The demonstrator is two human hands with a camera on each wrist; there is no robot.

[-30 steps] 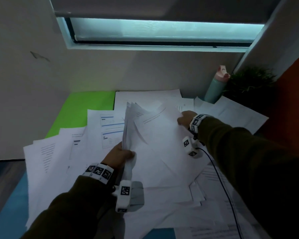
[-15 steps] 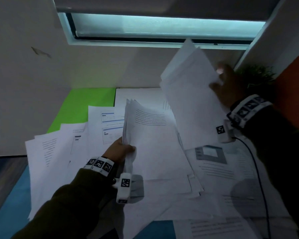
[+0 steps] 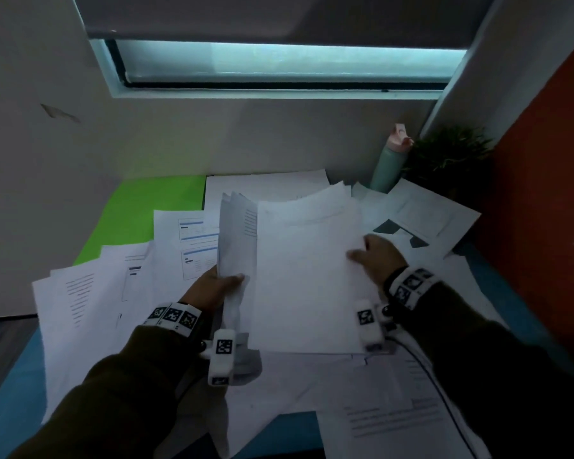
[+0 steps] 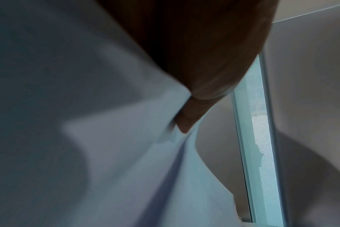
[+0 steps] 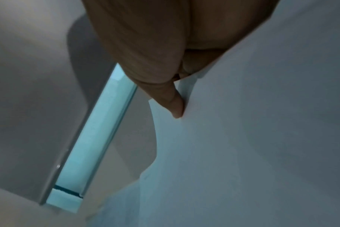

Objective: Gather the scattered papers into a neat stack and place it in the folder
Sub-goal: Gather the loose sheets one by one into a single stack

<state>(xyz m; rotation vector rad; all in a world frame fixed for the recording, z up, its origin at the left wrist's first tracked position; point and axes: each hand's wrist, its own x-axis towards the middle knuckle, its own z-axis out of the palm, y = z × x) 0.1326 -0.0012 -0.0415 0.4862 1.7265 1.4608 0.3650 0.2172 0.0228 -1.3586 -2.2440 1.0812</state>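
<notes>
We have a table [image 3: 17, 392] with a blue top, and most of it lies under loose papers [image 3: 90, 293] spread in overlapping layers from the left edge to the right corner. A green folder [image 3: 140, 210] lies flat at the far left of the table against the wall, partly covered by the sheets. Above the wall runs a window [image 3: 279, 62] with its blind drawn most of the way down. In the far right corner a potted plant [image 3: 451, 157] stands beside a pale green bottle [image 3: 388, 167] with a pink cap.

Over the middle of the table we hold two bundles. Our right hand [image 3: 378, 260] pinches a sheaf of sheets [image 3: 305, 276] at its right edge, thumb on top and fingers beneath, so the pages slope above the loose ones. Our left hand [image 3: 216, 286] is clenched around a thinner bunch of pages [image 3: 236, 240] that stands nearly upright, its lower part squeezed in the grip, just left of the sheaf and touching or nearly touching it. In the left wrist view the thumb [image 4: 186, 121] presses into the creased paper.
</notes>
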